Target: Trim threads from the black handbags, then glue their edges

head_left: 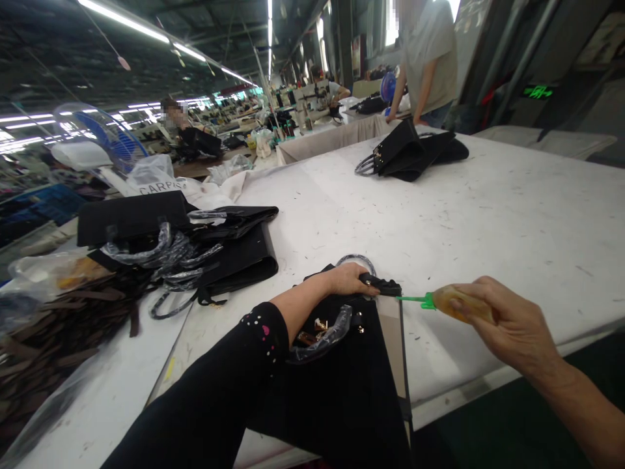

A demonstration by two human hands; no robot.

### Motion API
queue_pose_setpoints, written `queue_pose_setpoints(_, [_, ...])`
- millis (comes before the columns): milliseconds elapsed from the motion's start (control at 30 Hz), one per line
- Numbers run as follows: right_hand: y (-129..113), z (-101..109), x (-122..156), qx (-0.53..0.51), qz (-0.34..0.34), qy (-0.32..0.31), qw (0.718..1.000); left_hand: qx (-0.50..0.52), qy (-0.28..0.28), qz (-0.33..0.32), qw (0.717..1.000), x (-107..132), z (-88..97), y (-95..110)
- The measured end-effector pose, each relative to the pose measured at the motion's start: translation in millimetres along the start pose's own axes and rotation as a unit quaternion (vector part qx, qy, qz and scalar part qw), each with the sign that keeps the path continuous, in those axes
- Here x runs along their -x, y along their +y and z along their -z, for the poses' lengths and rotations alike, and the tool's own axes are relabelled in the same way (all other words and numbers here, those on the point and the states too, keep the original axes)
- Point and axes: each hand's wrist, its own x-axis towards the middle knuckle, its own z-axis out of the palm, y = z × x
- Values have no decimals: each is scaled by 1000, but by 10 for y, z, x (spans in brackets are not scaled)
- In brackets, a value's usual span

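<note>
A black handbag [336,384] lies before me at the table's near edge, with plastic-wrapped handles [325,339] and small gold-coloured fittings. My left hand [352,279] is closed on the gathered black top edge of the bag; its fingertips are partly hidden. To the right, my right hand [508,319] grips an amber squeeze bottle [454,303] with a thin green nozzle [415,299]. The nozzle points left, its tip at or very close to the bag's edge beside my left hand. Whether it touches cannot be made out.
Several black bags [234,254] with wrapped handles are piled at the left, near brown strips [63,332]. More black bags [410,150] lie across the white table [488,215]. A person [432,65] stands at its far side. A blue fan [112,137] is at left.
</note>
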Motion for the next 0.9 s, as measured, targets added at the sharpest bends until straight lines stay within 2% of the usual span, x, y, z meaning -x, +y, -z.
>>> queue_pose_setpoints(133, [1, -3, 4, -33, -20, -35, 999, -5, -1, -6, 1000, 3, 3, 6])
queue_pose_setpoints(300, [55, -12, 19, -53, -53, -16, 997, -10, -1, -8, 1000, 8, 6, 16])
queue_pose_setpoints(433, [147, -7, 27, -91, -78, -94, 988, -9, 0, -6, 1000, 13, 7, 22])
queue_pose_setpoints(567, [210, -12, 39, -98, -95, -63, 989, -13, 1, -11, 1000, 15, 11, 29])
queue_pose_setpoints(700, [220, -21, 71, -110, -98, -115, 982, -15, 0, -7, 1000, 25, 14, 45])
queue_pose_setpoints(833, [212, -23, 102, -103, -99, -71, 987, -17, -3, -2, 1000, 38, 18, 63])
queue_pose_setpoints(900, [209, -16, 110, -119, -96, -104, 983, -17, -3, -5, 1000, 42, 21, 68])
